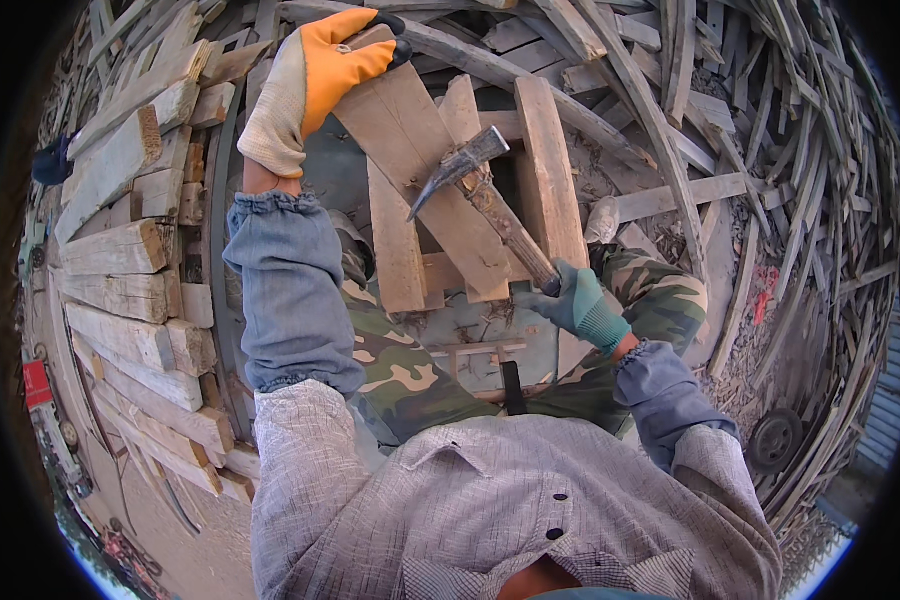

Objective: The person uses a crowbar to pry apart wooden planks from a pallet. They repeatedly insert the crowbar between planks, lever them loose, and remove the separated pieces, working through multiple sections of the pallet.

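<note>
My left hand [337,67], in an orange and white work glove, grips the far end of a flat wooden board [427,176]. That board slants across a few other wood pieces between my knees. My right hand [581,304], in a green glove, is closed on the end of a wooden handle. The handle belongs to a claw hammer [469,161], whose metal head is over the board, its pointed side toward the left; whether it touches the board is unclear. A thick squared timber [551,172] lies right of the hammer, and a shorter plank [396,240] lies under the board's left side.
Sawn timbers are stacked [120,292] close on my left. A large tangled heap of old wood strips [795,150] spreads ahead and to the right. A small wheel [775,441] lies at the right. Wood debris is scattered on the ground.
</note>
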A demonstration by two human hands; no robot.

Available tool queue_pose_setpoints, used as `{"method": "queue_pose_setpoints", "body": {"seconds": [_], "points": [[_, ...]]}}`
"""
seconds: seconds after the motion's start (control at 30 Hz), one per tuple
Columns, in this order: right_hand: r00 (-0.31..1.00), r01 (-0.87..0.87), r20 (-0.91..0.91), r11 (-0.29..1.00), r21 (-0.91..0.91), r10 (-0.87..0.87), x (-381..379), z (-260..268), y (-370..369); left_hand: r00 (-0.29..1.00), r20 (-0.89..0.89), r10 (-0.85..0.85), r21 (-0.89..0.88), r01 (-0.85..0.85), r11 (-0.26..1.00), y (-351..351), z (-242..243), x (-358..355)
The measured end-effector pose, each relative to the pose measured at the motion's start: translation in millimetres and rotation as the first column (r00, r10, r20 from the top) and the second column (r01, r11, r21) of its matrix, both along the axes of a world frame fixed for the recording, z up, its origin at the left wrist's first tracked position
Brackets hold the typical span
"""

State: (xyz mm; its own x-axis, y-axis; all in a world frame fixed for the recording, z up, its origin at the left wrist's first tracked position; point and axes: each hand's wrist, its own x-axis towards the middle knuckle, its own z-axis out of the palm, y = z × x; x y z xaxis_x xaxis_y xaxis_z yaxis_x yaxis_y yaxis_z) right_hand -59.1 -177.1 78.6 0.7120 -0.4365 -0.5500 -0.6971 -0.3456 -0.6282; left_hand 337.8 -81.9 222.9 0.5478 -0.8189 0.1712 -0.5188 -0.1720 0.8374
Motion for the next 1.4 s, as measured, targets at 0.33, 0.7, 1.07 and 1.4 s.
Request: {"method": "queue_pose_setpoints", "body": {"seconds": [0.33, 0.7, 1.07, 1.4], "points": [[0.975, 0.047, 0.197, 0.957, 0.287, -0.107, 50.9, -109.5, -2.2, 0.999, 0.009, 0.031, 0.027, -0.031, 0.999, 4.8, -17.1, 25.4], [0.970, -0.110, 0.080, 0.710, -0.696, 0.229, -33.5, 38.5, -61.0, 0.997, 0.065, 0.051, 0.038, -0.053, 0.998, 22.3, 36.8, -60.7], [0.995, 0.091, -0.045, 0.996, -0.001, -0.091, -95.1, 79.0, 41.7, 0.939, 0.336, 0.078, 0.026, -0.092, 0.995, 31.1, 50.2, -102.7], [0.979, 0.197, 0.080, 0.968, -0.155, -0.186, -90.9, 50.3, 127.9, 0.978, 0.208, -0.034, -0.056, 0.047, 0.997, 18.8, 35.5, -77.7]]}}
